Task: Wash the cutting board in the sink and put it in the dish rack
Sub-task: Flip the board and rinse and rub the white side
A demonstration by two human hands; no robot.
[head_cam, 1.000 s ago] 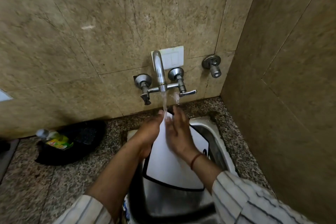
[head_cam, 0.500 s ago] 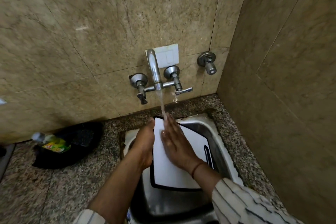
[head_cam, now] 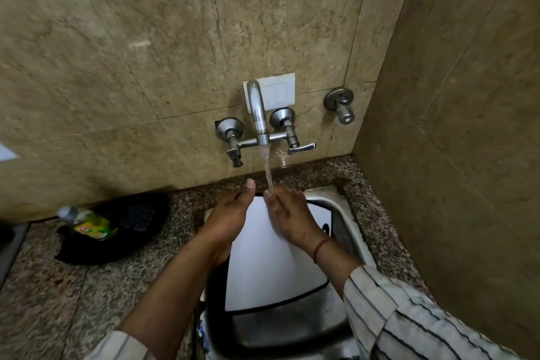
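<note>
A white cutting board [head_cam: 271, 266] with a black rim stands tilted in the steel sink [head_cam: 346, 213], its top edge toward the wall. My left hand [head_cam: 230, 213] grips the board's upper left edge, thumb pointing up. Flat on the upper face of the board lies my right hand [head_cam: 289, 215], fingertips under the water stream [head_cam: 267, 169]. The stream falls from the wall faucet [head_cam: 257, 108], which is running. No dish rack is in view.
A green dish-soap bottle [head_cam: 90, 226] lies on a black cloth [head_cam: 128, 228] on the granite counter [head_cam: 58, 301] left of the sink. A tiled wall [head_cam: 467, 169] closes in right beside the sink. A separate wall valve [head_cam: 340, 104] sits right of the faucet.
My right hand has slid up the board's face until its fingertips sit under the stream. My left hand stays on the board's left edge, thumb now raised.
</note>
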